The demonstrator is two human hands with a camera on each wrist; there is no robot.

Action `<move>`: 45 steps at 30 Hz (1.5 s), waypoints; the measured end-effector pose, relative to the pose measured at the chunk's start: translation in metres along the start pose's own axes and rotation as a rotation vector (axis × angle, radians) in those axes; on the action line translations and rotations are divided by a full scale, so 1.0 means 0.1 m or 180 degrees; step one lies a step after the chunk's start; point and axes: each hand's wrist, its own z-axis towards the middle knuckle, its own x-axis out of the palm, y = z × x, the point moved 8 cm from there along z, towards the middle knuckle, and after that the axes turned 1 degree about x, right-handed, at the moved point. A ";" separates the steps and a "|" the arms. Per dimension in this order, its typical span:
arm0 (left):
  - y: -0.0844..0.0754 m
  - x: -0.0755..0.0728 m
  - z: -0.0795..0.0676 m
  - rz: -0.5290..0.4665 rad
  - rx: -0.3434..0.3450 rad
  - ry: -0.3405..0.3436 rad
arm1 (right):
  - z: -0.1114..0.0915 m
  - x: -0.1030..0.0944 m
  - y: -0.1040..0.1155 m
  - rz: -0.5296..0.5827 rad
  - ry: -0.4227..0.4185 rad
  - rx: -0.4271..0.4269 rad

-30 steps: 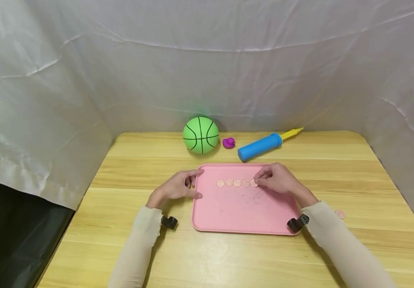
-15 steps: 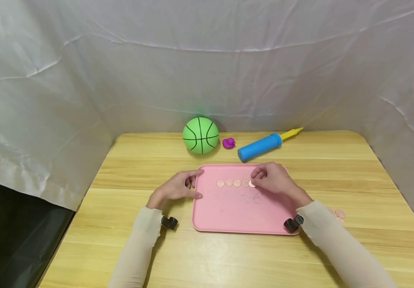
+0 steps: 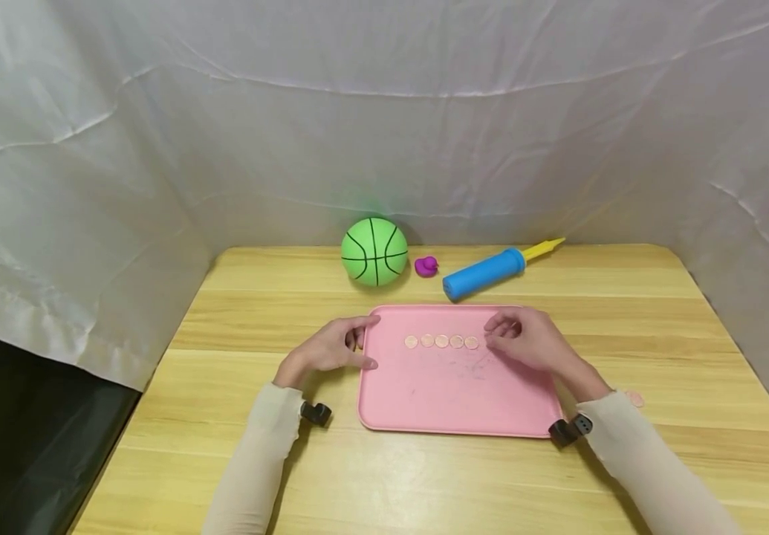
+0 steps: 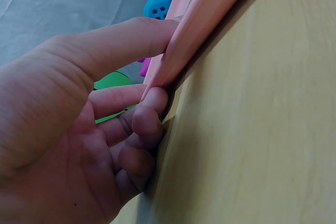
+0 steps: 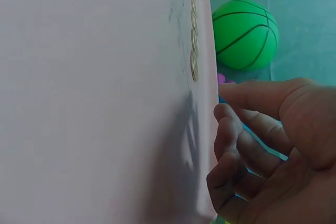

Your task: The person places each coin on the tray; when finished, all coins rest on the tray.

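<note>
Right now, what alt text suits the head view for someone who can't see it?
Five copper-coloured coins lie in a row on a pink tray, the left hand holding its left edge, the right hand just beyond the row's right end. Behind sit a green basketball, purple toy duck and blue hand pump.

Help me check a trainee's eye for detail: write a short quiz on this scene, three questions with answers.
1. Count: how many coins lie in the row on the tray?
2. True or false: the left hand touches the tray's edge.
3. Pick one: in the head view, what sits between the ball and the pump? A) the tray B) the toy duck C) the left hand

Key: 1. Five. 2. True. 3. B.
</note>
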 end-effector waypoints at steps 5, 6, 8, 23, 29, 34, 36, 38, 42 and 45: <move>-0.01 -0.01 0.00 0.0024 0.0028 -0.0012 | -0.13 -0.12 -0.05 -0.0009 -0.0087 -0.0068; -0.01 -0.02 0.00 0.0029 0.0028 -0.0014 | -0.15 -0.14 -0.06 -0.0021 -0.0096 -0.0063; -0.01 -0.02 0.00 0.0037 0.0014 -0.0019 | -0.19 -0.18 -0.09 -0.0051 -0.0106 -0.0026; 0.03 -0.02 -0.03 0.0050 -0.0010 -0.0051 | -0.50 -0.31 -0.13 -0.0176 -0.0240 0.0091; 0.01 -0.03 -0.03 0.0046 -0.0005 -0.0038 | -0.65 -0.44 -0.19 -0.0415 -0.0321 0.0025; -0.02 -0.04 -0.02 0.0023 0.0021 -0.0030 | -0.76 -0.57 -0.24 -0.0523 -0.0330 -0.0198; -0.02 -0.04 -0.02 0.0029 0.0018 -0.0044 | -0.79 -0.62 -0.29 -0.0541 -0.0306 -0.0215; -0.02 -0.03 -0.02 0.0042 0.0019 -0.0053 | -0.82 -0.68 -0.36 -0.0556 -0.0284 -0.0168; -0.01 -0.01 -0.01 0.0042 0.0004 -0.0035 | -0.90 -0.84 -0.53 -0.0567 -0.0335 -0.0112; -0.01 0.01 0.01 0.0045 -0.0008 -0.0024 | -0.97 -0.97 -0.65 -0.0569 -0.0463 -0.0166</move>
